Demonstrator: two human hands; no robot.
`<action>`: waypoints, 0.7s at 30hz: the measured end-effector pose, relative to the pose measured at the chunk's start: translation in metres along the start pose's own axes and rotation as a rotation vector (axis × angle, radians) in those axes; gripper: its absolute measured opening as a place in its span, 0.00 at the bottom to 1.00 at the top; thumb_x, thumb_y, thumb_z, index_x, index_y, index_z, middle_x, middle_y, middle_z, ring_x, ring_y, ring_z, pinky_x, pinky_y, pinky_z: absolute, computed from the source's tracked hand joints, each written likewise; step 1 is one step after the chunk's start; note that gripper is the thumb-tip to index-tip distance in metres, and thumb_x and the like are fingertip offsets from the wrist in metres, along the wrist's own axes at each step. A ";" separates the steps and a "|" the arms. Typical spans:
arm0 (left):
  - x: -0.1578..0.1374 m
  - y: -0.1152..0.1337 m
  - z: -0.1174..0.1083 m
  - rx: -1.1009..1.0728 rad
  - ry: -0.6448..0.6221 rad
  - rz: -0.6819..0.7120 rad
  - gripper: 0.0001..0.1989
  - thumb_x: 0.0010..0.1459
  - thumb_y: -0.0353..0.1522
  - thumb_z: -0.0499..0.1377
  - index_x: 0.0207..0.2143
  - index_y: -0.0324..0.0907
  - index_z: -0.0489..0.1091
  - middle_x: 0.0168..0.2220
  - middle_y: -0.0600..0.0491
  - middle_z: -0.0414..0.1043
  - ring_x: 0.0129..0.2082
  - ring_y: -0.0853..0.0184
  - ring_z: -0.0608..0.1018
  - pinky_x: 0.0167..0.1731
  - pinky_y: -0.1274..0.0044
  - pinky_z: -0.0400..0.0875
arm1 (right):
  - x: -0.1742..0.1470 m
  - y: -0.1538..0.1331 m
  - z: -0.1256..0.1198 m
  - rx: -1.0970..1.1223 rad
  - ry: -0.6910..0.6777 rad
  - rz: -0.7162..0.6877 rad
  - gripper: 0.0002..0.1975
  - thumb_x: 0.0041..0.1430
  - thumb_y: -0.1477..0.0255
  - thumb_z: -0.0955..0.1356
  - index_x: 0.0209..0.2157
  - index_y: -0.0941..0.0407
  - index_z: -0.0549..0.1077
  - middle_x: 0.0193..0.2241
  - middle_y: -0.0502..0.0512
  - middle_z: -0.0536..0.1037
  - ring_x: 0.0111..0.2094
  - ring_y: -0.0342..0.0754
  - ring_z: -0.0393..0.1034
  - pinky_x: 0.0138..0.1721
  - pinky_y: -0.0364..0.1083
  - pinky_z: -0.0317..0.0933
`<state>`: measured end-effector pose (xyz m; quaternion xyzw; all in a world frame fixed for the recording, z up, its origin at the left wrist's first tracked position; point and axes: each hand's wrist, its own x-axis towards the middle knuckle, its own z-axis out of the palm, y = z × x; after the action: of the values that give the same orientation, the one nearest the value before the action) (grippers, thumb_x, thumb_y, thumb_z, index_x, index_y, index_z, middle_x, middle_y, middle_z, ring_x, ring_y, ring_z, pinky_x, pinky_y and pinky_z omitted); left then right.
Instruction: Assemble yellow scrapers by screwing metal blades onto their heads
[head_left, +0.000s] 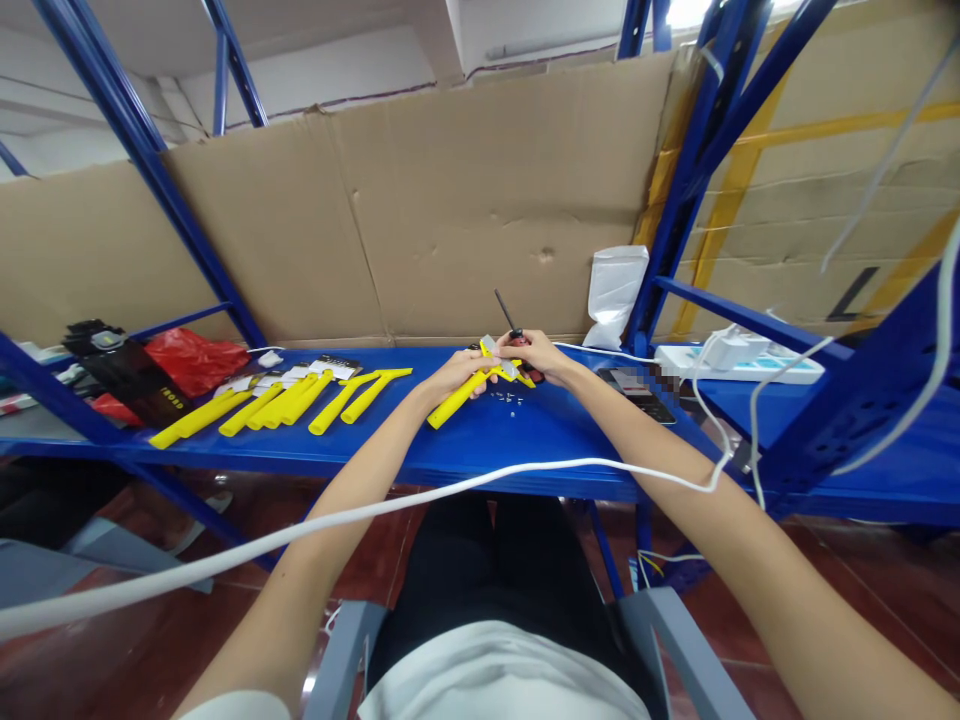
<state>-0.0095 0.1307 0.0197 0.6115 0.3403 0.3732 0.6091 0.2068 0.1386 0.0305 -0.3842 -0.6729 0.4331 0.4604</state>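
Note:
My left hand (454,374) is closed around a yellow Y-shaped plastic handle (453,402), its thick end pointing toward me. A grey piece (507,368) lies across the forked end. My right hand (541,354) is closed at that fork, its fingertips close to the grey piece. Tucked in the same hand is a screwdriver (505,308) with a dark shaft that points up and away from the handle. Its red and black grip is partly hidden by my fingers. Several tiny screws (510,398) lie loose on the blue table (450,450) just below my hands.
More yellow handles (270,408) lie in a row at left, with printed cards (330,366) behind them. A red plastic bag (196,358) and black box (139,375) stand farther left. At right are a phone (637,395) and a power strip (750,365). A white cable (450,490) crosses before me.

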 end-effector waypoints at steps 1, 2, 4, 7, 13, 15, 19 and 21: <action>0.000 0.000 0.000 -0.006 0.015 0.015 0.20 0.60 0.41 0.78 0.43 0.37 0.77 0.30 0.48 0.80 0.15 0.72 0.73 0.13 0.79 0.63 | 0.001 0.000 0.000 -0.039 0.017 0.007 0.35 0.47 0.39 0.82 0.38 0.56 0.81 0.27 0.51 0.78 0.24 0.43 0.66 0.21 0.42 0.60; 0.001 0.001 0.000 -0.015 0.033 0.036 0.21 0.59 0.42 0.78 0.42 0.37 0.77 0.29 0.49 0.80 0.15 0.72 0.73 0.13 0.79 0.62 | 0.002 0.001 0.001 -0.093 0.045 0.017 0.35 0.53 0.36 0.79 0.39 0.55 0.81 0.29 0.53 0.79 0.24 0.44 0.67 0.21 0.43 0.61; 0.001 0.002 0.000 -0.041 0.072 0.089 0.21 0.59 0.43 0.78 0.42 0.38 0.76 0.28 0.50 0.79 0.15 0.72 0.72 0.13 0.79 0.62 | 0.006 0.003 -0.002 -0.218 0.128 0.038 0.34 0.64 0.35 0.72 0.41 0.55 0.80 0.34 0.58 0.82 0.25 0.46 0.69 0.22 0.44 0.62; 0.001 0.006 0.000 -0.084 0.120 0.179 0.22 0.58 0.44 0.78 0.40 0.40 0.74 0.28 0.53 0.79 0.14 0.74 0.71 0.14 0.79 0.61 | 0.012 0.009 -0.014 -0.377 0.240 0.069 0.28 0.74 0.43 0.67 0.43 0.55 0.79 0.36 0.62 0.84 0.27 0.49 0.72 0.24 0.46 0.64; -0.002 0.012 -0.001 -0.127 0.197 0.260 0.23 0.57 0.45 0.78 0.39 0.41 0.73 0.28 0.55 0.78 0.14 0.75 0.70 0.15 0.79 0.62 | 0.017 0.022 -0.049 -0.755 0.284 0.108 0.14 0.63 0.61 0.77 0.30 0.55 0.78 0.33 0.59 0.83 0.43 0.56 0.79 0.42 0.46 0.67; -0.003 0.013 -0.001 -0.135 0.207 0.274 0.24 0.56 0.46 0.78 0.39 0.41 0.73 0.28 0.55 0.78 0.14 0.75 0.70 0.15 0.78 0.61 | 0.017 0.027 -0.052 -0.821 0.233 0.131 0.14 0.61 0.60 0.78 0.30 0.55 0.79 0.32 0.57 0.84 0.41 0.54 0.79 0.42 0.45 0.66; -0.003 0.013 0.000 -0.123 0.208 0.272 0.24 0.56 0.47 0.79 0.38 0.41 0.73 0.28 0.54 0.78 0.14 0.74 0.71 0.16 0.78 0.62 | 0.019 0.034 -0.045 -0.905 0.120 0.157 0.17 0.59 0.57 0.81 0.32 0.55 0.81 0.31 0.52 0.84 0.35 0.49 0.78 0.37 0.43 0.63; -0.003 0.013 0.001 -0.116 0.214 0.265 0.24 0.56 0.47 0.79 0.37 0.41 0.73 0.28 0.53 0.79 0.14 0.75 0.71 0.16 0.78 0.63 | 0.020 0.036 -0.039 -0.944 0.079 0.165 0.17 0.57 0.57 0.82 0.32 0.55 0.81 0.31 0.51 0.84 0.34 0.48 0.77 0.35 0.43 0.62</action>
<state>-0.0109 0.1273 0.0328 0.5718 0.2976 0.5320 0.5491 0.2429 0.1780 0.0107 -0.6196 -0.7453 0.1005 0.2250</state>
